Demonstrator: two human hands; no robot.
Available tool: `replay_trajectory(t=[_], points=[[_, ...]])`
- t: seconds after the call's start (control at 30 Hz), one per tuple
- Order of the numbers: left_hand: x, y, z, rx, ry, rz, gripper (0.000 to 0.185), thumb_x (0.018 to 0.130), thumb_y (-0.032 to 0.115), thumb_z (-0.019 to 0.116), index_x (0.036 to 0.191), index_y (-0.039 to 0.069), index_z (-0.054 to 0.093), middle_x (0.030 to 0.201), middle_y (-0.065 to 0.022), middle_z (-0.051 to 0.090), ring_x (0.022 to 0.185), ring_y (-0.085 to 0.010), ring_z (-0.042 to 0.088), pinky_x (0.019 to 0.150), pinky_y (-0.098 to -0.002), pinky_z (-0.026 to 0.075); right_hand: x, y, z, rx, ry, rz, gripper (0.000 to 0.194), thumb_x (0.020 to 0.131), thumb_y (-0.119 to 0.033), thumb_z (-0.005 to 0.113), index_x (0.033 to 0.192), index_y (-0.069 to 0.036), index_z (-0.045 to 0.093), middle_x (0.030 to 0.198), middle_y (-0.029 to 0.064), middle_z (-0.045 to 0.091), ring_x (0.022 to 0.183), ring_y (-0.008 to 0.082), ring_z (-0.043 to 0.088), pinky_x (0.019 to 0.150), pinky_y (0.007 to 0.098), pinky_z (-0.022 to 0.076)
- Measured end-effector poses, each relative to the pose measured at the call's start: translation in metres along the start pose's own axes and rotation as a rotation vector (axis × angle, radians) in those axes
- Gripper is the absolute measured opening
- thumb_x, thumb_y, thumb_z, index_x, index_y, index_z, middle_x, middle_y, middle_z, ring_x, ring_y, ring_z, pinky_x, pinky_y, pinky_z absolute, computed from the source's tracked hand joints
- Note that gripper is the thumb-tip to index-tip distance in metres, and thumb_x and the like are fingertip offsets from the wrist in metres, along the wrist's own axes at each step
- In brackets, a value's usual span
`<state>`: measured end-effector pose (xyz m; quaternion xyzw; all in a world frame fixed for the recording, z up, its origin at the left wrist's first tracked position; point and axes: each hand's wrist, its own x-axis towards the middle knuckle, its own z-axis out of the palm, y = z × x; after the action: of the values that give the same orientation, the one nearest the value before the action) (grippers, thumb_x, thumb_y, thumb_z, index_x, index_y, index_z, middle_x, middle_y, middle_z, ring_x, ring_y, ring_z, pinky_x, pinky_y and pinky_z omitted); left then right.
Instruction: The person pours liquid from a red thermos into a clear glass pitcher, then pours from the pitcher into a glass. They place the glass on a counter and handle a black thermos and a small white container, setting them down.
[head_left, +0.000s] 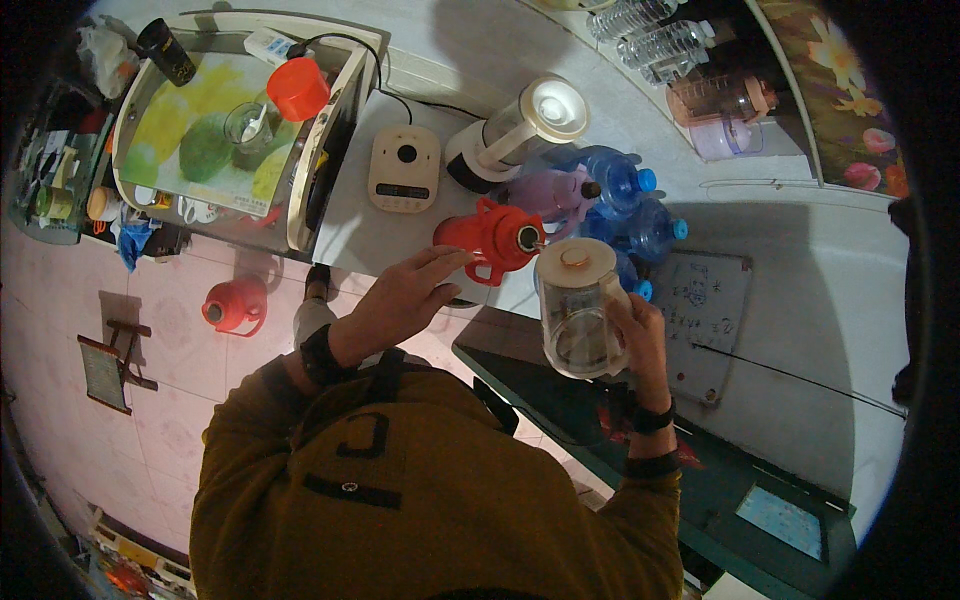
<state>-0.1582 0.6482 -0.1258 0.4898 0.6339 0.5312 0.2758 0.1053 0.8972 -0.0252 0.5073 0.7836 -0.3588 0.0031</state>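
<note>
My right hand grips the handle of a clear glass kettle with a cream lid. The kettle is tilted, its spout at the uncapped mouth of a red thermos flask on the white counter. My left hand is beside the thermos, fingers apart, near its handle; whether the fingertips touch it is unclear. A cream heating base with a round black centre sits behind the thermos. Next to it stands a cream-and-clear appliance. A purple jug is close behind the thermos.
Large blue water bottles crowd the wall side of the counter. At left, a glass-topped cabinet carries a red cup-like lid, a glass and a black cup. Another red thermos and a small folding stool are on the floor.
</note>
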Motion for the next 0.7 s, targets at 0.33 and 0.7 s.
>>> replay_trajectory(t=[0.33,0.7], points=[[-0.001,-0.001,-0.002,-0.002,-0.022,-0.017,0.044,0.092,0.012,0.062,0.135,0.008,0.054,0.129,-0.0202,0.059,0.116,-0.0403,0.059,0.096,-0.0444,0.05,0.002,-0.006,-0.003,-0.025,-0.015,0.015,0.032,0.093,-0.03,0.069,0.082,-0.001,0.063,0.065,0.0013,0.059,0.059,0.0078,0.051,0.052,0.0278,0.0397],[0.001,0.002,-0.003,0.004,-0.022,-0.055,0.043,0.091,0.008,0.063,0.132,0.005,0.054,0.125,-0.0226,0.059,0.113,-0.0425,0.059,0.094,-0.0465,0.051,0.001,-0.016,-0.006,-0.022,-0.041,0.006,0.031,0.094,-0.032,0.068,0.089,-0.001,0.065,0.067,0.0006,0.059,0.06,0.0077,0.05,0.053,0.0274,0.0393]])
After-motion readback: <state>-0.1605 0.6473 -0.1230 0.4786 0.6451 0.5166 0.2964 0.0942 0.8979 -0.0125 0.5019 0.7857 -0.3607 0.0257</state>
